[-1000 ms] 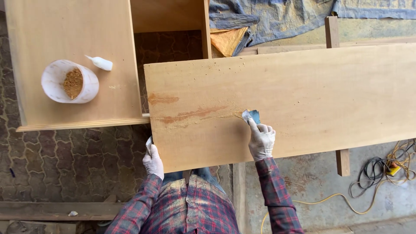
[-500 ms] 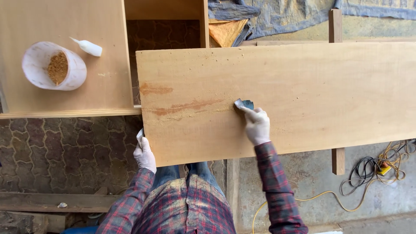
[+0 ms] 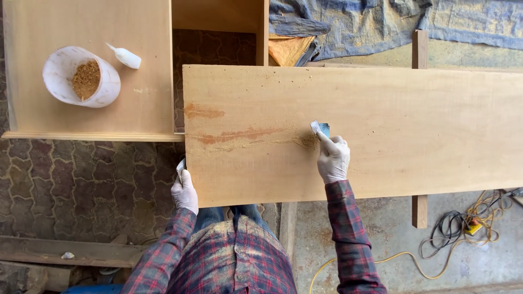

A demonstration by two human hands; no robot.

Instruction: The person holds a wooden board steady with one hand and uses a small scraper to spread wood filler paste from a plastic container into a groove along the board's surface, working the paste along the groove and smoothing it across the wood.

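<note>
The right hand point(image 3: 333, 159), in a white glove, pinches a small blue-and-white scraper point(image 3: 320, 129) between finger and thumb, its edge down on the wide wooden board point(image 3: 381, 125) right at a little heap of sawdust-coloured filler point(image 3: 308, 141). The left hand point(image 3: 184, 190), gloved too, is clamped on the board's near left corner, fingers curled over the edge. From the scraper a reddish-brown filled streak point(image 3: 239, 135) runs leftward along the grain, with a shorter patch point(image 3: 204, 112) above it, nearer the left end. The board lies across wooden supports point(image 3: 419, 49), well in front of the person's plaid shirt point(image 3: 239, 261). Off to the left, on a separate panel point(image 3: 87, 32), sits a white bowl point(image 3: 81, 77) holding brown sawdust, and just beside it a small white glue bottle point(image 3: 126, 56) lies on its side. Yellow and black cables point(image 3: 463, 228) trail on the floor at right.
</note>
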